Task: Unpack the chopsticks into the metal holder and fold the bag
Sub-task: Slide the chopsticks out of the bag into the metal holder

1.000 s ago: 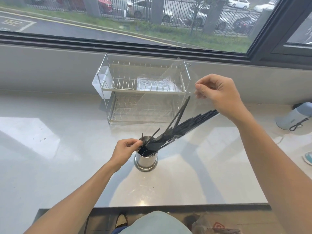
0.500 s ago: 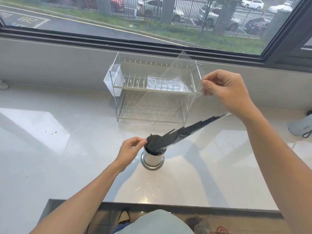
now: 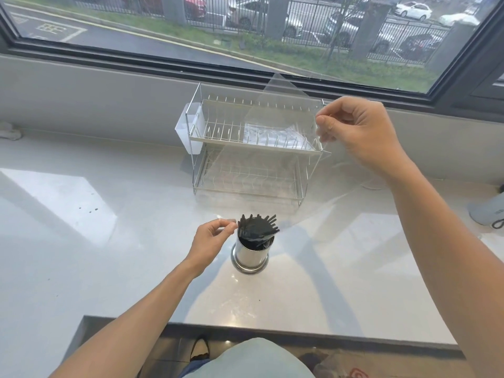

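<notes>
Black chopsticks point(image 3: 257, 227) now stand upright in the metal holder point(image 3: 252, 253), no longer slanting right. Left hand point(image 3: 210, 242) and right hand point(image 3: 357, 132) pinch the emptied clear bag point(image 3: 286, 113).

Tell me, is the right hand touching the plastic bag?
Touching: the head view shows the right hand pinching the clear plastic bag's upper edge between thumb and fingers.

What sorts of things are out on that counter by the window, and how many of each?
Metal holder, full of black chopsticks too bunched to count: 1
Clear bag held up by both hands: 1
Wire dish rack: 1
Pale blue appliance, at the frame's edge: 1
Total: 4
</notes>
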